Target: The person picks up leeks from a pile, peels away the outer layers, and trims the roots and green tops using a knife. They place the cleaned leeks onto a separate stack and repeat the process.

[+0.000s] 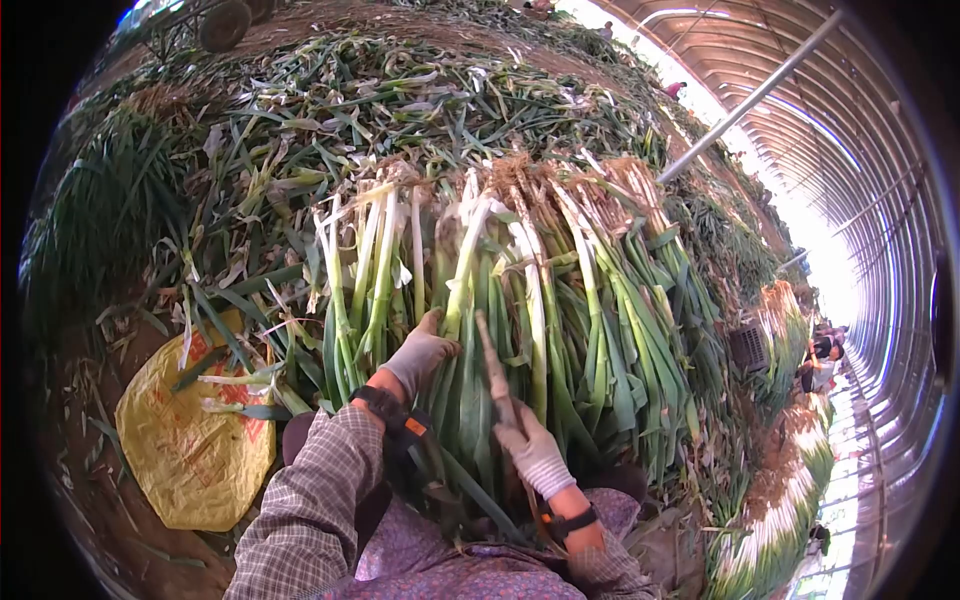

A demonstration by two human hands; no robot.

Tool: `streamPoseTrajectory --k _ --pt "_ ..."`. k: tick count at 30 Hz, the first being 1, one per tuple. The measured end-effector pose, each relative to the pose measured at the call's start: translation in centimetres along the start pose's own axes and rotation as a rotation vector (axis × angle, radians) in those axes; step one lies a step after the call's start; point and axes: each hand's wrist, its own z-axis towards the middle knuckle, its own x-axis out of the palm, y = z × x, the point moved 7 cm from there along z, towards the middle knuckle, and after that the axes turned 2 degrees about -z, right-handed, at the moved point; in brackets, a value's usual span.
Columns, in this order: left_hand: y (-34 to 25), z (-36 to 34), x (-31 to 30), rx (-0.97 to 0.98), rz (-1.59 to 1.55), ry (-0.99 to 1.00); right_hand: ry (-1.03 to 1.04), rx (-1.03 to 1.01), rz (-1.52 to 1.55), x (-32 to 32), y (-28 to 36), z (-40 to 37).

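My left hand, in a light glove, is closed round a leek with a white stem and green leaves, its root end pointing away from me. My right hand, gloved too, grips a thin, pale brown stalk that slants up beside that leek. Whether this stalk is a peeled outer layer or a separate leek I cannot tell. Under and around both hands lies a wide row of leeks, roots at the far side and leaves toward my lap.
A yellow plastic sack lies on the soil at left. Loose leaf trimmings cover the ground beyond the row. A metal pole slants at upper right. Stacked leeks, a dark crate and people are at right.
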Motion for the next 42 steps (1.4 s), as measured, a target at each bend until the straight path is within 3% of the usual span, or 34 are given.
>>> streamPoseTrajectory --k 1,2,3,6,8,9,11,12,13,16,19,22,25,27,30,31,33,35,37,39,42 --pt "-0.1 0.0 -0.1 0.026 0.131 -0.041 0.012 0.182 0.073 -0.3 0.1 0.0" --pt "-0.9 -0.2 0.1 0.056 0.263 -0.088 0.051 0.214 0.086 0.0 -0.8 -0.2" --pt "-2.2 -0.9 0.4 0.082 0.393 -0.140 0.066 0.076 0.028 0.5 -0.5 -0.5" --pt "-2.9 -1.8 0.6 0.018 0.273 -0.143 0.065 -0.018 -0.021 1.6 -1.4 -0.1" --pt "-3.6 -2.2 0.6 -0.030 0.289 -0.191 -0.047 -0.128 -0.090 1.5 -2.1 1.7" --pt "-4.1 -2.7 0.6 -0.069 0.313 -0.229 -0.035 -0.088 -0.072 1.8 -1.7 2.2" --pt "-2.1 -0.6 -1.0 0.075 0.197 -0.197 -0.014 -0.002 -0.038 1.8 -1.1 3.1" --pt "-1.8 -1.0 -1.2 0.002 0.158 -0.196 -0.040 0.035 -0.005 1.8 -1.4 3.0" --pt "-1.7 -1.3 -1.4 -0.068 0.119 -0.197 -0.023 0.019 0.020 2.0 -1.0 2.7" --pt "-2.2 -1.4 -1.9 -0.008 0.132 -0.221 0.002 -0.105 -0.021 2.5 -0.2 -0.6" --pt "-2.8 -0.9 -1.4 -0.007 0.043 -0.157 0.014 -0.081 -0.073 3.0 -0.9 -0.6" --pt "-3.2 -1.1 -0.8 -0.019 0.080 -0.197 -0.052 -0.083 -0.042 2.4 -0.1 1.9" --pt "-3.5 -1.7 0.5 -0.009 0.134 -0.076 -0.140 -0.072 -0.127 1.5 0.3 4.2" --pt "-5.2 -2.2 1.0 0.123 0.339 -0.102 -0.143 -0.193 -0.079 1.3 0.9 5.9" --pt "-8.8 -5.5 2.9 -0.043 0.333 -0.073 -0.122 -0.119 -0.127 0.8 1.4 10.2" --pt "-4.2 -1.6 0.5 0.012 0.387 -0.018 -0.162 -0.230 -0.060 0.7 0.2 13.0" --pt "-0.3 0.5 -0.3 -0.032 0.181 -0.041 -0.173 -0.233 -0.041 0.3 0.0 16.8" --pt "-2.1 -1.8 1.5 -0.076 -0.025 0.046 -0.166 -0.149 -0.164 -0.3 2.7 18.1" --pt "-6.5 -5.9 4.0 -0.092 -0.156 0.074 -0.293 -0.394 0.014 -0.4 1.4 21.9" --pt "-7.2 -7.2 4.4 -0.079 -0.196 0.066 -0.123 -0.081 0.363 0.1 0.6 23.2" --pt "-9.6 -9.4 5.8 0.042 -0.120 0.214 0.006 0.000 0.604 0.3 2.2 20.3"
